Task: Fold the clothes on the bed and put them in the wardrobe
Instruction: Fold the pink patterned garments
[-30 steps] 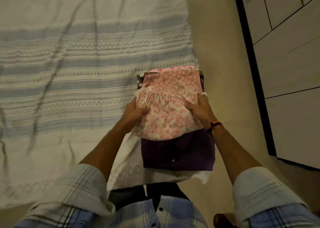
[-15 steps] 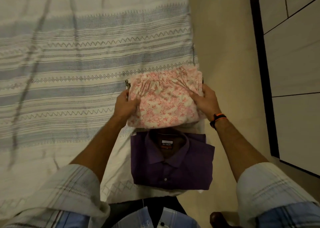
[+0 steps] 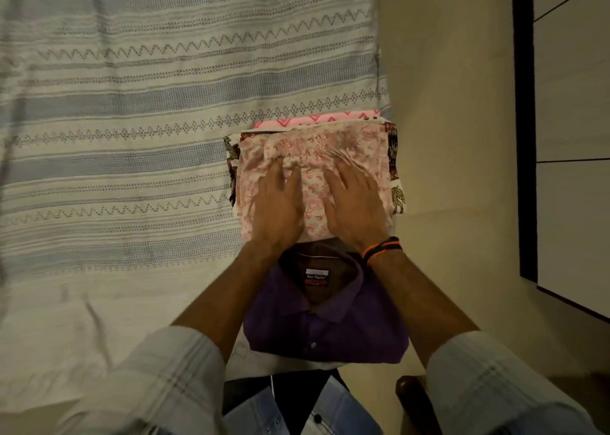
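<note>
A folded pink floral garment (image 3: 313,150) lies on top of a small pile at the bed's right edge. Under it show a cloth with an elephant print (image 3: 397,197) and a bright pink zigzag cloth (image 3: 317,120). My left hand (image 3: 277,210) and my right hand (image 3: 355,203) rest flat on the floral garment, fingers spread, palms down. A folded purple shirt (image 3: 326,329) with a collar label lies just in front of the pile, nearer to me.
The bed (image 3: 132,137) carries a white and blue striped cover. A beige floor strip (image 3: 445,104) runs along its right side. The wardrobe (image 3: 571,104), light panels with a dark edge, stands at the far right. A dark wooden post (image 3: 412,398) shows at the bottom.
The floral garment was held by its sides over the purple shirt, then carried away from me onto the pile. My hands let go of it and now press flat on top.
</note>
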